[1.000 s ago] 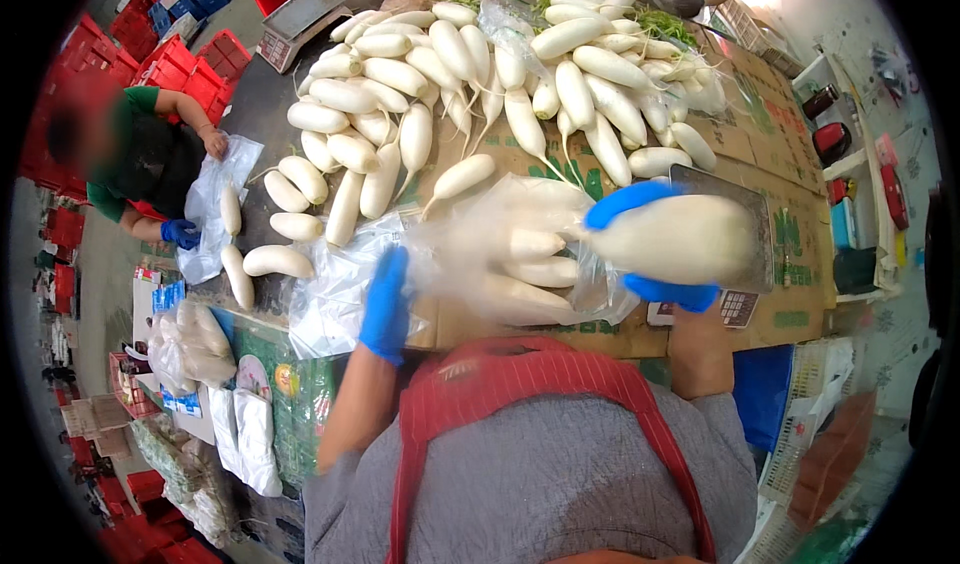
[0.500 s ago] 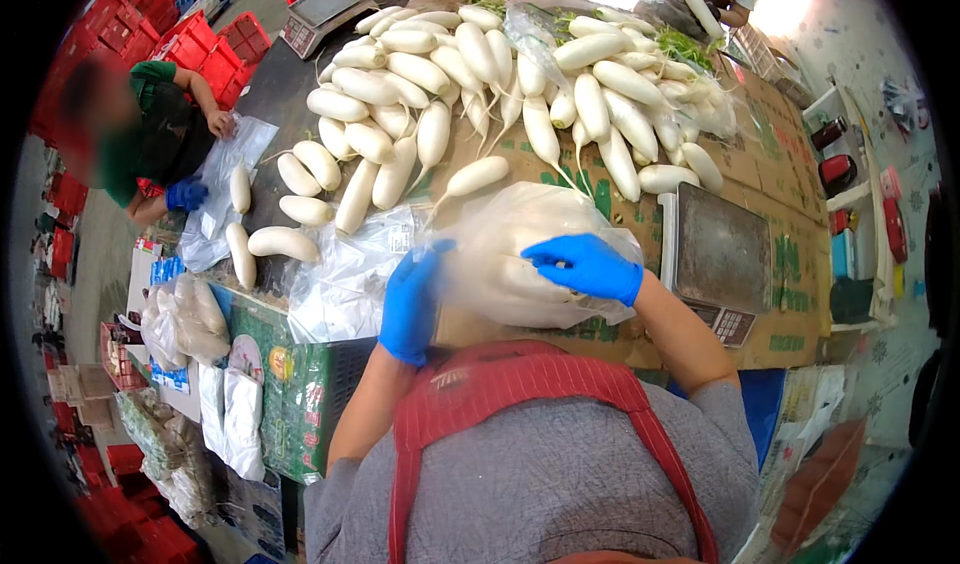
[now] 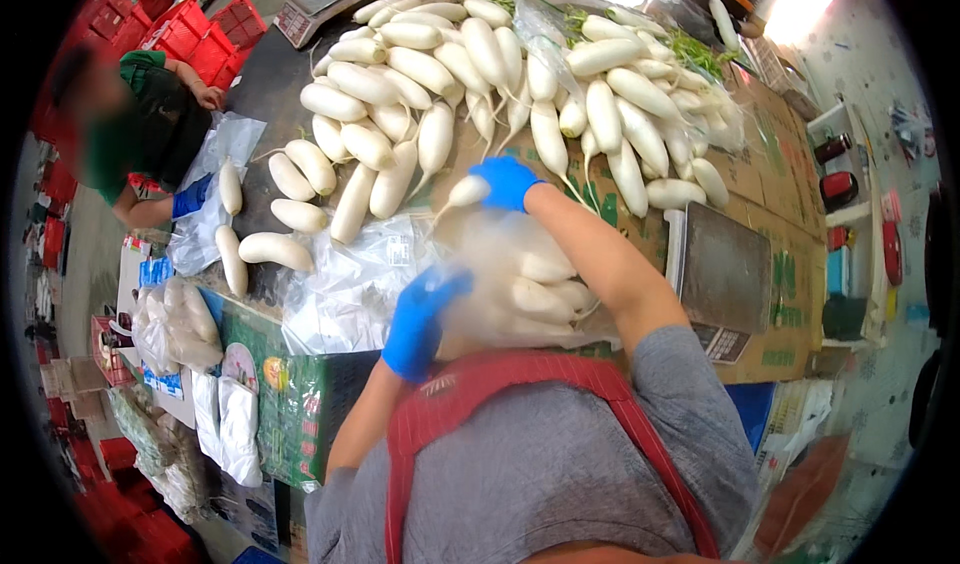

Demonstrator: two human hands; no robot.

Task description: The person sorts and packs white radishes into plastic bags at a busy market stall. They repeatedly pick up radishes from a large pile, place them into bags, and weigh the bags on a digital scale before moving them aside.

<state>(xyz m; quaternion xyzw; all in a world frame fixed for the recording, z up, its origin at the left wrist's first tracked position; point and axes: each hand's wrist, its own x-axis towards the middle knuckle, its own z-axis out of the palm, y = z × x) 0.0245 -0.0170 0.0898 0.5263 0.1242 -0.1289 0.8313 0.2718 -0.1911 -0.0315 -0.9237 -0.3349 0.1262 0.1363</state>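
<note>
- Right hand (image 3: 508,182) over one radish (image 3: 463,194); cannot tell whether closed.
- Left hand (image 3: 425,319) against the filled bag (image 3: 482,304); blurred, grip cannot be told.
- Scale (image 3: 728,269) right of right hand.
- Flat bags (image 3: 345,289) left of left hand.
- Radish pile (image 3: 365,82) beyond both hands.

Bag (image 3: 485,309) thin plast.; radishes (image 3: 541,300) smooth; scale pan (image 3: 727,269) matt met.

White radish (image 3: 462,194) beside radish-filled translucent bag (image 3: 484,309)

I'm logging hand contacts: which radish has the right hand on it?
The radish between the pile and the filled bag, tapering to the lower left. The right hand covers its other end; no other radish has that hand over it.
</note>
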